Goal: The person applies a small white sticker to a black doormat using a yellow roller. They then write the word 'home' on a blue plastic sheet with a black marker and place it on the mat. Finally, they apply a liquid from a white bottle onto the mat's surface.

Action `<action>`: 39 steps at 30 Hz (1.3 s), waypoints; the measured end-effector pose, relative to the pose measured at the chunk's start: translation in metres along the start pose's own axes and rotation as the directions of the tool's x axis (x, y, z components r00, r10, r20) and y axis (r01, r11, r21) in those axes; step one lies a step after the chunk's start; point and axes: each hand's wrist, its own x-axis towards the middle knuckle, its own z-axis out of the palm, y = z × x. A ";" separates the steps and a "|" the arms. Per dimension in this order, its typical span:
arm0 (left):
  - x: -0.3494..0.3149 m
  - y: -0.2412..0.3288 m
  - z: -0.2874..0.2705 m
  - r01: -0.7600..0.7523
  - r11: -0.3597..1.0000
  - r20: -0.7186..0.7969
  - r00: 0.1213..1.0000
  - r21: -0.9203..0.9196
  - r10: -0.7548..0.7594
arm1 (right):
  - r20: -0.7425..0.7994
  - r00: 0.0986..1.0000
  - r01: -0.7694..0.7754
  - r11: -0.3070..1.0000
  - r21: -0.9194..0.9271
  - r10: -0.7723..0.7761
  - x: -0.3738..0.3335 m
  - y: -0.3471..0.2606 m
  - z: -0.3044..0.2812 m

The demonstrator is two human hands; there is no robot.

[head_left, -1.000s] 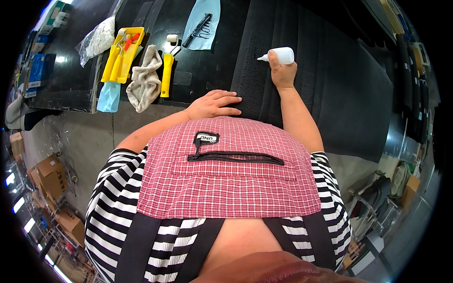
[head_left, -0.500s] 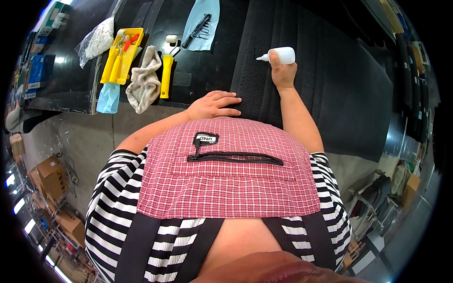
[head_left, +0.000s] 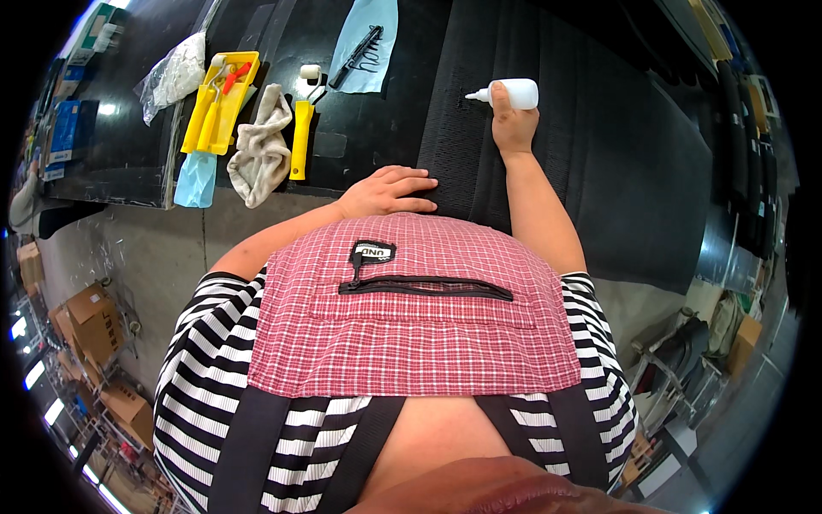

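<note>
In my right hand (head_left: 514, 128) is a white squeeze bottle (head_left: 519, 93) with a narrow tip. It lies nearly level, its tip pointing left over the black textured sheet (head_left: 458, 128). My fingers are closed around the bottle; some of them are hidden behind it. My left hand (head_left: 390, 189) rests flat at the near edge of the sheet, fingers stretched to the right and holding nothing. To its left lies a small roller with a yellow handle (head_left: 300, 141).
A grey-white cloth (head_left: 260, 154) lies beside a yellow tray (head_left: 229, 111) with small rollers. Further left sits a clear plastic bag (head_left: 174, 83). A blue sheet (head_left: 364, 51) bears a black pen-like tool. Cardboard boxes (head_left: 94, 317) stand on the floor at left.
The right hand and bottle have shifted very slightly, the bottle tip a little right and nearer me. The left hand stays in place.
</note>
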 end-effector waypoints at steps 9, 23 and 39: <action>0.000 0.003 -0.002 0.006 1.000 -0.002 1.000 -0.010 -0.006 | -0.011 0.998 0.063 0.987 -0.151 -0.066 0.011 0.002 0.014; -0.002 0.003 -0.002 -0.012 0.997 -0.036 0.999 -0.073 0.009 | -0.072 0.992 0.092 0.978 -0.189 -0.107 0.012 -0.002 0.013; -0.001 0.004 -0.003 -0.012 0.997 -0.032 0.999 -0.071 0.010 | 0.000 0.995 0.101 0.983 -0.157 -0.102 0.005 -0.001 0.008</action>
